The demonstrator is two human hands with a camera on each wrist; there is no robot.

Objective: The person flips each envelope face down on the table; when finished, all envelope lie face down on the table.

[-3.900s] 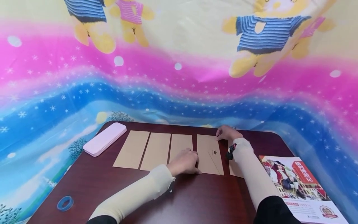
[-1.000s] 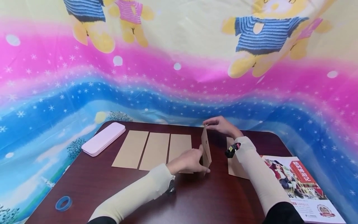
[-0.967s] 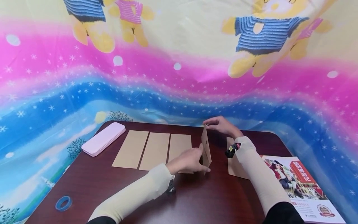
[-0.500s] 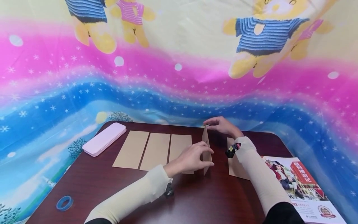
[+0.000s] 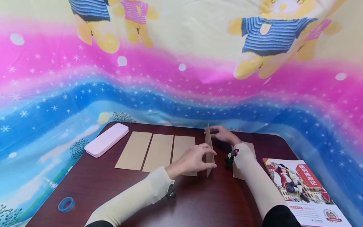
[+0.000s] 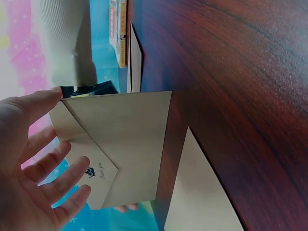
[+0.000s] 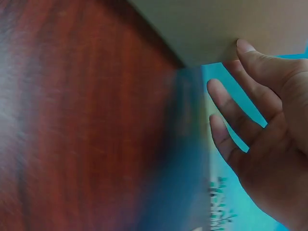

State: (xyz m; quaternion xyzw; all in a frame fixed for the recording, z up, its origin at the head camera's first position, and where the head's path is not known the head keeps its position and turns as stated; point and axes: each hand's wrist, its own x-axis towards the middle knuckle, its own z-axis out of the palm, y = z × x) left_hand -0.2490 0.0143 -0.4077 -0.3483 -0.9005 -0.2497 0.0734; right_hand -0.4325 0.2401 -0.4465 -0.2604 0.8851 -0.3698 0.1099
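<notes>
A brown paper envelope (image 5: 208, 138) stands on its long edge, held between both hands. Its pointed flap, with a small crown print and lettering, shows in the left wrist view, where my left hand (image 6: 38, 163) has the thumb at one corner and the fingers along the flap. In the head view my left hand (image 5: 193, 157) grips the near part. At the far end my right hand (image 5: 224, 134) pinches a corner; the right wrist view shows its thumb on the envelope (image 7: 231, 24), other fingers spread. Three flat envelopes lie left, the closest (image 5: 183, 145) partly under my left arm.
Another envelope (image 5: 250, 151) lies to the right, partly behind the right forearm. A book (image 5: 306, 189) lies at the right edge, a pink case (image 5: 107, 140) at the back left, and a blue tape roll (image 5: 66, 205) at the front left. A patterned curtain (image 5: 181, 88) hangs behind the table.
The envelope lay flat with its flap up; now it stands on edge. My left hand has moved right onto it. Over the last half second my right wrist has shifted slightly left.
</notes>
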